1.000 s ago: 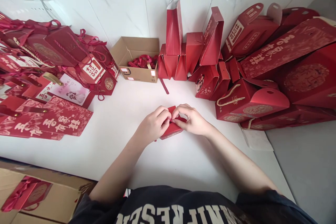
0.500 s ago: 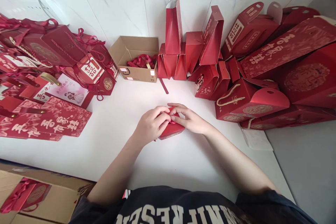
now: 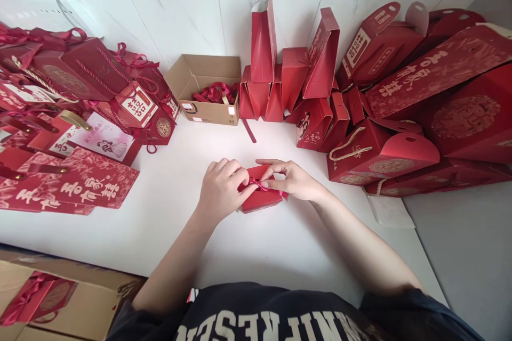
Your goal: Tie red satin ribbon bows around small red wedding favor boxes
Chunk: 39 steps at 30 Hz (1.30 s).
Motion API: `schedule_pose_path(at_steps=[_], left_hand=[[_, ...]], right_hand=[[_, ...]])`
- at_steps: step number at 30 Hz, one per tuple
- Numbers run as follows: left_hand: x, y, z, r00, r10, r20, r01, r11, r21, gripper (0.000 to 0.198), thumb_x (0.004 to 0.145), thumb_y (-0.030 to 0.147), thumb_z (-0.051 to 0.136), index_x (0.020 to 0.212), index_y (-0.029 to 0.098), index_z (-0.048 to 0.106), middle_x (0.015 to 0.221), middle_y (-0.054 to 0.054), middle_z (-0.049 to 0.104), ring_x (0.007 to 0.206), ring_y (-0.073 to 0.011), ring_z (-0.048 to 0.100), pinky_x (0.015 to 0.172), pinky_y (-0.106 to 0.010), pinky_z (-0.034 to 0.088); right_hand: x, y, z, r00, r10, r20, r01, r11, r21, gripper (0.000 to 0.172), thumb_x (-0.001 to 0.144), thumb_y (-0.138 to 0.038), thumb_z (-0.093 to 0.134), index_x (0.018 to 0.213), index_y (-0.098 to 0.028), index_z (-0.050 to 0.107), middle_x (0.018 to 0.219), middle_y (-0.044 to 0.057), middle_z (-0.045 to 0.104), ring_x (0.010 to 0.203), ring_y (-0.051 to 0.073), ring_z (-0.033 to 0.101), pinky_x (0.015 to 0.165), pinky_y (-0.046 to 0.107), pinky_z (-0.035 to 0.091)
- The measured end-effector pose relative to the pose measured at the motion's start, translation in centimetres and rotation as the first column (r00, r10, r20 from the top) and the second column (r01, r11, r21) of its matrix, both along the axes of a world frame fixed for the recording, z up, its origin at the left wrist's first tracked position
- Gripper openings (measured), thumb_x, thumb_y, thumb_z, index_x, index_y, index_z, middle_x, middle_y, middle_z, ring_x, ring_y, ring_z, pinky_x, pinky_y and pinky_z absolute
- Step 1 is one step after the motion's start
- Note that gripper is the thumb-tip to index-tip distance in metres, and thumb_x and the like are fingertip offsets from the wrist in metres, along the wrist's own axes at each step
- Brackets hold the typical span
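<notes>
A small red gift box point(image 3: 260, 201) lies on the white table in front of me, partly covered by my hands. Across its top runs a dark pink ribbon point(image 3: 272, 187), gathered at the middle, with a tail hanging past the right side. My left hand point(image 3: 224, 186) is closed at the box's left, thumb and fingers pinching the ribbon. From the right, my right hand point(image 3: 291, 178) pinches the ribbon near its middle between thumb and forefinger, its other fingers extended over the box's far edge.
Behind stands an open cardboard box point(image 3: 210, 114) of ribbons, beside stacked red boxes point(image 3: 262, 98). A loose ribbon strip point(image 3: 248, 131) lies before them. Decorated gift boxes are piled left point(image 3: 94, 176) and right point(image 3: 384, 154). A carton point(image 3: 80, 303) holding a ribboned box sits below the table's front left.
My hands have drawn apart slightly, the left one moving left. More of the box top and the ribbon now shows, and a ribbon tail has appeared at the right.
</notes>
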State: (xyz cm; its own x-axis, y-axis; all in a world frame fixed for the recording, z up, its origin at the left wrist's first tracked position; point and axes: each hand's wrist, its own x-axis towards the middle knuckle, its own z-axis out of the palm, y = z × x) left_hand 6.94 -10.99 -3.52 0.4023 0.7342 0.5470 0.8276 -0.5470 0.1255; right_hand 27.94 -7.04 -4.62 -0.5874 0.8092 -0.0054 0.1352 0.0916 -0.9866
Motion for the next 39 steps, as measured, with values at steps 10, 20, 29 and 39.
schedule_pose_path(at_steps=[10, 20, 29, 39], left_hand=[[-0.8, 0.0, 1.5, 0.953, 0.089, 0.289, 0.083, 0.841, -0.534, 0.025, 0.083, 0.044, 0.065, 0.075, 0.02, 0.063, 0.075, -0.001, 0.061, 0.073, -0.0165, 0.055, 0.068, -0.032, 0.044], [-1.0, 0.1, 0.9, 0.865, 0.178, 0.469, 0.228, 0.695, -0.683, 0.019, 0.085, 0.035, 0.061, 0.075, 0.019, 0.064, 0.074, 0.001, 0.054, 0.064, -0.0122, 0.052, 0.056, -0.025, 0.044], [-1.4, -0.4, 2.1, 0.92, 0.126, 0.372, 0.179, 0.709, -0.682, 0.01, 0.078, 0.018, 0.059, 0.068, 0.019, 0.057, 0.073, 0.002, 0.052, 0.069, -0.0111, 0.049, 0.056, -0.023, 0.036], [-1.4, -0.6, 2.2, 0.952, 0.111, 0.286, 0.115, 0.736, -0.667, 0.012, 0.071, 0.01, 0.055, 0.064, 0.019, 0.05, 0.072, 0.003, 0.051, 0.069, -0.0116, 0.048, 0.056, -0.023, 0.036]], right_hand=[[0.0, -0.2, 0.4, 0.999, 0.003, 0.032, -0.004, 0.999, 0.044, 0.005, 0.082, -0.022, 0.067, 0.079, -0.021, 0.071, 0.114, 0.01, 0.068, 0.139, 0.025, 0.039, 0.102, 0.041, 0.041], [-0.2, -0.6, 0.9, 0.993, -0.046, 0.111, 0.042, 0.998, 0.044, 0.005, 0.078, -0.016, 0.062, 0.076, -0.019, 0.065, 0.134, 0.011, 0.057, 0.124, 0.026, 0.054, 0.091, 0.038, 0.045], [0.3, -0.5, 0.9, 0.962, -0.148, 0.231, 0.124, 0.985, 0.117, 0.008, 0.074, -0.015, 0.055, 0.068, -0.021, 0.056, 0.135, 0.002, 0.058, 0.126, 0.025, 0.051, 0.095, 0.039, 0.042], [0.3, -1.0, 1.3, 0.9, -0.285, 0.331, 0.172, 0.928, 0.329, 0.007, 0.071, -0.016, 0.058, 0.068, -0.022, 0.055, 0.118, 0.006, 0.066, 0.118, 0.024, 0.056, 0.099, 0.04, 0.04]])
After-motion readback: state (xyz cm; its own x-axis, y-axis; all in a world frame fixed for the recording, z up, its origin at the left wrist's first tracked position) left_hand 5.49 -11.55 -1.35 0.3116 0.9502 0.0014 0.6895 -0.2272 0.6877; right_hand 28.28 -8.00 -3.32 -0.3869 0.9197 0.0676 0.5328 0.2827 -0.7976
